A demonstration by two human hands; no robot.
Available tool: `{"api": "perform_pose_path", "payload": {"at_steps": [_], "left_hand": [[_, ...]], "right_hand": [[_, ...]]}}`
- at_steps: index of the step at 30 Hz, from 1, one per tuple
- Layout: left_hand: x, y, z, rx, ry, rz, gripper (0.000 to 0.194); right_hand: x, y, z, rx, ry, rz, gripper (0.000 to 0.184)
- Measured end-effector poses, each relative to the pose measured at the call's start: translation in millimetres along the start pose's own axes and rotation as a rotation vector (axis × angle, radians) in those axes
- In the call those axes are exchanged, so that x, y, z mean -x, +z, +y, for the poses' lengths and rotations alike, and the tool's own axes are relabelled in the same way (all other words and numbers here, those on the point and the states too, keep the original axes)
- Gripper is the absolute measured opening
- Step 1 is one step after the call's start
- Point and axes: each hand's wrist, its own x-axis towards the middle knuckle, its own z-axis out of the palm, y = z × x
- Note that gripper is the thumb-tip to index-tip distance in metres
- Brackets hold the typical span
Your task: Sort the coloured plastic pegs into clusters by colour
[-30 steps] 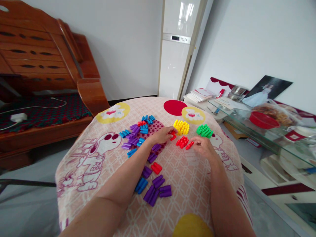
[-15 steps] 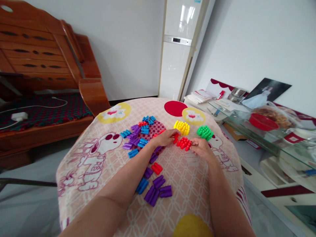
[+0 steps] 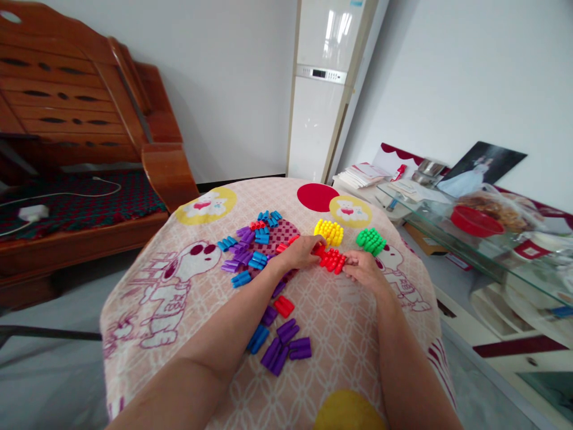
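Observation:
On the round table, red plastic building blocks (image 3: pixel 332 261) sit in a group between my two hands. My left hand (image 3: pixel 304 252) is closed on a red block at the group's left end, its fingertips partly hiding it. At the opposite end, my right hand (image 3: pixel 364 269) pinches the outermost red block, which touches the others. Just beyond lie a yellow block cluster (image 3: pixel 329 232) and a green block cluster (image 3: pixel 371 241). A loose red block (image 3: pixel 284 306) rests nearer me, and more red ones (image 3: pixel 286 243) show behind my left wrist.
Purple blocks (image 3: pixel 280 352) and blue blocks (image 3: pixel 242 279) are scattered over the left of the patterned tablecloth (image 3: pixel 340 334). A glass shelf (image 3: pixel 465 239) with a red bowl (image 3: pixel 477 221) stands right. A wooden bench (image 3: pixel 165 173) is at left, a white cabinet unit (image 3: pixel 316 119) behind.
My right hand has moved slightly left, bringing its red block against the red group. My left hand's red block has come closer to the group's left end.

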Motion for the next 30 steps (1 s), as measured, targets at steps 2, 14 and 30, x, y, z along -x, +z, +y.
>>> {"api": "perform_pose_path", "payload": {"at_steps": [2, 14, 30], "left_hand": [[1, -2.4, 1, 0.018, 0.005, 0.028, 0.041], [3, -19.4, -8, 0.133, -0.055, 0.063, 0.037], [1, -17.3, -13, 0.201, -0.133, -0.003, 0.039]], "right_hand": [[1, 0, 0, -0.004, -0.012, -0.004, 0.029], [2, 2, -4, -0.023, -0.037, -0.002, 0.028], [3, 2, -4, -0.038, -0.047, -0.004, 0.025]]}}
